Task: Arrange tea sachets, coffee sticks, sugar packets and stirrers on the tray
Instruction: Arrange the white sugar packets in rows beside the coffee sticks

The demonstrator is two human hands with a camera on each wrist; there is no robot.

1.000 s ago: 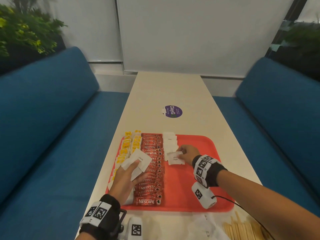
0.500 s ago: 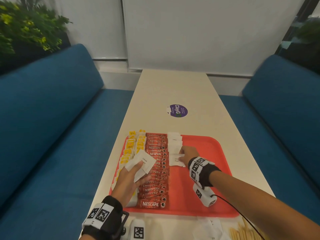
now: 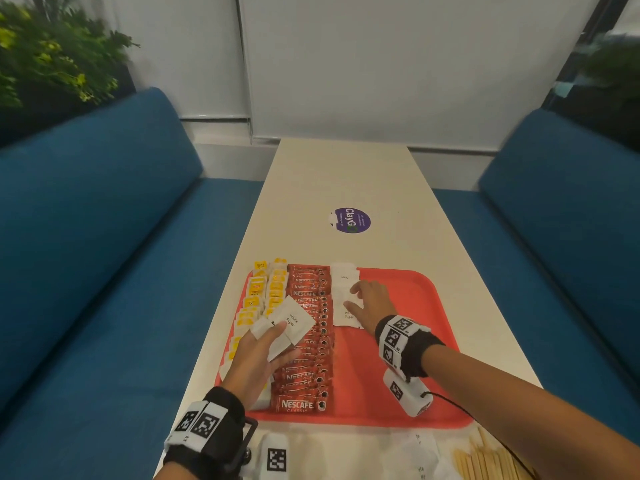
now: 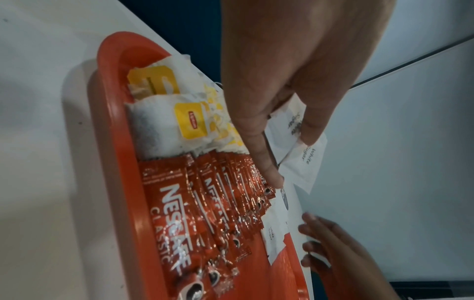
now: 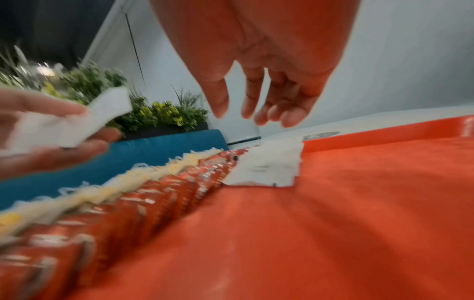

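Observation:
A red tray [image 3: 408, 358] holds yellow tea sachets [image 3: 258, 292] at the left, a long row of red coffee sticks [image 3: 308, 344] beside them, then a short row of white sugar packets [image 3: 343, 285]. My left hand [image 3: 273, 337] hovers over the sachets and sticks and pinches a few sugar packets [image 4: 305, 162] between thumb and fingers. My right hand [image 3: 363, 299] is over the sugar row [image 5: 269, 166], fingers relaxed and spread and holding nothing; the wrist view shows them just above the packets. Wooden stirrers [image 3: 485, 462] lie on the table near me, off the tray.
The tray's right half [image 5: 333, 223] is bare red plastic. Loose white packets [image 3: 419, 452] lie on the table by the stirrers. A purple round sticker [image 3: 350, 220] sits further up the table. Blue sofas [image 3: 104, 271] flank both sides.
My right hand has laid its sugar packet at the near end of the sugar row and let go, its fingers now spread. My left hand has kept its packets in place.

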